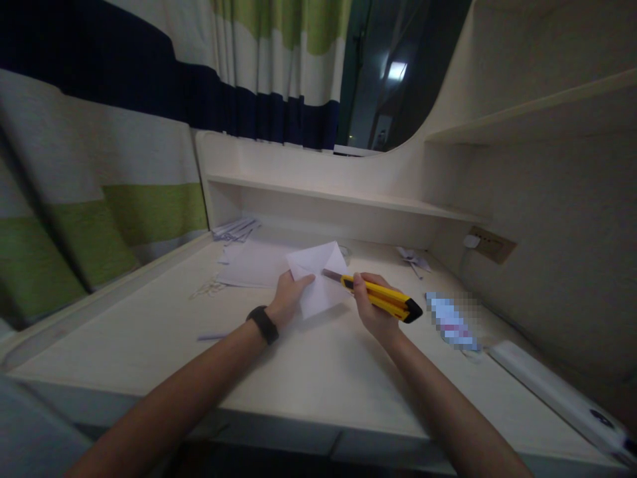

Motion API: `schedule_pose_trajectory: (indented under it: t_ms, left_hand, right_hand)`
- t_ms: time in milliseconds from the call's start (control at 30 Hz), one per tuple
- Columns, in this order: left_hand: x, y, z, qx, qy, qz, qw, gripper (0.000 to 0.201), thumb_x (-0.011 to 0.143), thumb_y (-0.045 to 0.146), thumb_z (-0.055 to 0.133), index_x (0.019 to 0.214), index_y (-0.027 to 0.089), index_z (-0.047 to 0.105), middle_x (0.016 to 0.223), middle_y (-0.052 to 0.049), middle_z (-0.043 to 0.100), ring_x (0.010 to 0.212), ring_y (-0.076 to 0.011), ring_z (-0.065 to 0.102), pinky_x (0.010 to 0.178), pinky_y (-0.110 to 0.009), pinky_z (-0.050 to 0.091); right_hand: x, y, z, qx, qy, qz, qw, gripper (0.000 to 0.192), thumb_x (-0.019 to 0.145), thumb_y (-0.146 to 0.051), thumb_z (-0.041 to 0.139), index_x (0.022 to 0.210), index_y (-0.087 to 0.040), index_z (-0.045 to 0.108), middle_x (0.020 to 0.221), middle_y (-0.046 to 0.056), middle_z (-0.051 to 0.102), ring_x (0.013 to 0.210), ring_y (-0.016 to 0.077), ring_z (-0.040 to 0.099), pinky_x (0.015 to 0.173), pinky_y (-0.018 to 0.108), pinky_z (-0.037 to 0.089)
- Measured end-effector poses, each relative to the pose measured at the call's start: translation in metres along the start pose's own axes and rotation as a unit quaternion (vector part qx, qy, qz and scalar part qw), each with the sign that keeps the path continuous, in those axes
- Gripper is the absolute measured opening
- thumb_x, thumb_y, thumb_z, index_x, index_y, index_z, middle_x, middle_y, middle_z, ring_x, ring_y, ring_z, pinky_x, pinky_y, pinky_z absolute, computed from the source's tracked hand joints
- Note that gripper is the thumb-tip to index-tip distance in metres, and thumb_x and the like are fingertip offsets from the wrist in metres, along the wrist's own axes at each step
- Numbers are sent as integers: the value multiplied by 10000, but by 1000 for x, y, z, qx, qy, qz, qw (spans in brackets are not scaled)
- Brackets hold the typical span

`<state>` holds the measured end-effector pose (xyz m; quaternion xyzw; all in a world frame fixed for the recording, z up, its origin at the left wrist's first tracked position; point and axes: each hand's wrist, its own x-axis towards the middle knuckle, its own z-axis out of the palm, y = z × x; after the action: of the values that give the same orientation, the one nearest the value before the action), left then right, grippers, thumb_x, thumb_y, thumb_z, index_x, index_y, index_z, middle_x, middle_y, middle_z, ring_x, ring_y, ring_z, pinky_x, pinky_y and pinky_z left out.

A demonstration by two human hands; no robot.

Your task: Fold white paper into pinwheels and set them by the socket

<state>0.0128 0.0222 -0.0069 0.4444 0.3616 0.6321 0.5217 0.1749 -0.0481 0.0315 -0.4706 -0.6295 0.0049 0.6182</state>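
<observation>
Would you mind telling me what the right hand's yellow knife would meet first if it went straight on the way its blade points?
Probably the folded white paper: the yellow knife in the right hand already has its blade at it, with the left hand just beyond.

A pale wooden desk [318, 372] carries loose paper sheets [251, 264] and paper scraps [412, 257].

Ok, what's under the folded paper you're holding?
The folded paper, held by the left hand, hangs over the bare desk; behind it lie flat sheets. The knife in the right hand has its blade against the paper. Whatever lies directly beneath is covered.
</observation>
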Motion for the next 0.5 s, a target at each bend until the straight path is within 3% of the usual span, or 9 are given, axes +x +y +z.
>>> schedule_pose_trajectory:
  t_ms: [500]
  left_hand:
    - [0, -2, -1, 14, -7, 9, 1000, 414, 604, 258, 751, 972, 90, 661, 1031, -174, 678, 853, -284, 659, 747, -390, 515]
  right_hand:
    - [-1, 0, 1, 2, -24, -20, 999, 242, 837, -403, 533, 773, -195, 639, 701, 54, 680, 575, 159, 642, 558, 242, 523]
